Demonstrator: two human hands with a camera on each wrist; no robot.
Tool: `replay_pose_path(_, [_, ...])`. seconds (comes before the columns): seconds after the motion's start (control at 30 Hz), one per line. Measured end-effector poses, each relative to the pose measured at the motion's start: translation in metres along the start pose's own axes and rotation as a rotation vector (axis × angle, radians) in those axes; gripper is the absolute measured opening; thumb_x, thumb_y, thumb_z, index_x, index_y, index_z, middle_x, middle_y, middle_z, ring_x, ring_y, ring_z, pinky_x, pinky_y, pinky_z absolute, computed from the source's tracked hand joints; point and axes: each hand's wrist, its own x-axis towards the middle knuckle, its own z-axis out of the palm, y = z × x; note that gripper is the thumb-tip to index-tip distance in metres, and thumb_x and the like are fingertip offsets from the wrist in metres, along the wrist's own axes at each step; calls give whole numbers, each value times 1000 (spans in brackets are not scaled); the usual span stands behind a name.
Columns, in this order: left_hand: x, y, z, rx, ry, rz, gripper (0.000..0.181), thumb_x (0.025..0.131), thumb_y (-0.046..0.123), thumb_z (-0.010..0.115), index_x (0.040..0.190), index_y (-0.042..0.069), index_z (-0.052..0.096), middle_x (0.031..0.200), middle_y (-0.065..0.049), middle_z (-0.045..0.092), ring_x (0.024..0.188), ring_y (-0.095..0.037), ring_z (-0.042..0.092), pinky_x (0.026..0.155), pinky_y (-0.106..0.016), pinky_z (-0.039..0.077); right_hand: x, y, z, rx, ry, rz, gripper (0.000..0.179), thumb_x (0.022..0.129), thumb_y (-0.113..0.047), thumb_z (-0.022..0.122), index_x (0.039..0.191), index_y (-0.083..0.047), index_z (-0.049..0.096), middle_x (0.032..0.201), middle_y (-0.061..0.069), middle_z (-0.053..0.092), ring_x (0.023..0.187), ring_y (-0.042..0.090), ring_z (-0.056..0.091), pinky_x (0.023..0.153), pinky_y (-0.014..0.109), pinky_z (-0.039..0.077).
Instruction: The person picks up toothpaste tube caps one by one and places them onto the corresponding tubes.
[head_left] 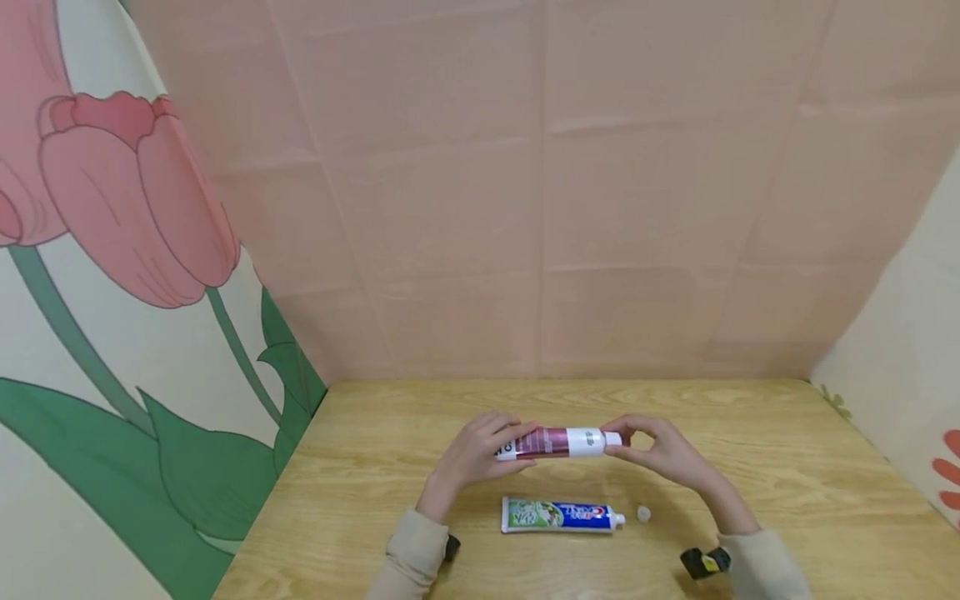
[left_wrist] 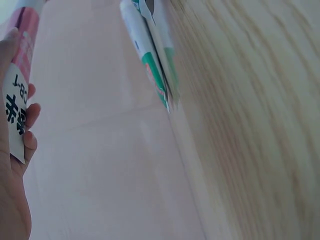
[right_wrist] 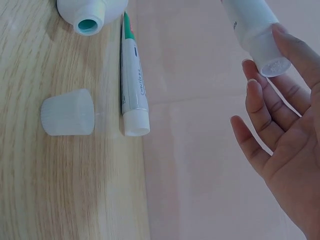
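My left hand grips the printed end of a pink and white toothpaste tube, held level over the table. At the tube's other end, the thumb and forefinger of my right hand pinch its white cap; the other fingers are spread loosely in the right wrist view. Below, a blue and green toothpaste tube lies uncapped, its nozzle pointing right. Beside that nozzle is a loose translucent white cap.
Another tube, white and green with a white cap, lies farther back on the wooden table; the head view does not show it. Behind the table hangs a pink cloth. Walls with printed flowers stand at left and right.
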Motion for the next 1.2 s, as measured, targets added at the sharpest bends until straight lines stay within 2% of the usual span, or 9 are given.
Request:
replay_pose_path(0.13, [-1,1,0,-3,2,-1,58,79,52,66,127,21,57,106,1,63,92,-9,59,85,-19,48,0,-11,-2,4,-9,6,23,82,-12,70,105,-11,66,76,-5,60,72,10,53,66,21,43])
replay_pose_path(0.4, [-1,2,-1,7,6,5,57,79,52,66,126,20,57,106,0,63,93,-10,59,85,-19,48,-1,11,3,-20,-13,66,19,86,-21,66,105,-22,66,80,-12,61,75,6,53,67,22,41])
replay_pose_path(0.6, [-1,3,-2,9,13,8,58,78,51,67,126,19,58,106,0,63,93,-9,59,85,-19,49,0,17,4,56,-35,47,18,90,-19,61,107,-20,66,80,-9,63,71,8,53,54,22,45])
replay_pose_path(0.97, [0,5,-1,23,21,25,58,78,50,68,125,18,58,106,0,63,93,-9,59,85,-17,48,-1,19,6,152,-57,31,23,94,-9,53,115,-12,62,83,-2,65,67,20,58,52,26,49])
replay_pose_path(1.2, [0,5,-1,26,16,20,58,77,50,69,125,19,58,107,0,63,93,-9,59,87,-18,48,-1,20,6,132,-64,13,23,95,-10,51,116,-13,61,84,-5,64,69,20,59,55,25,49])
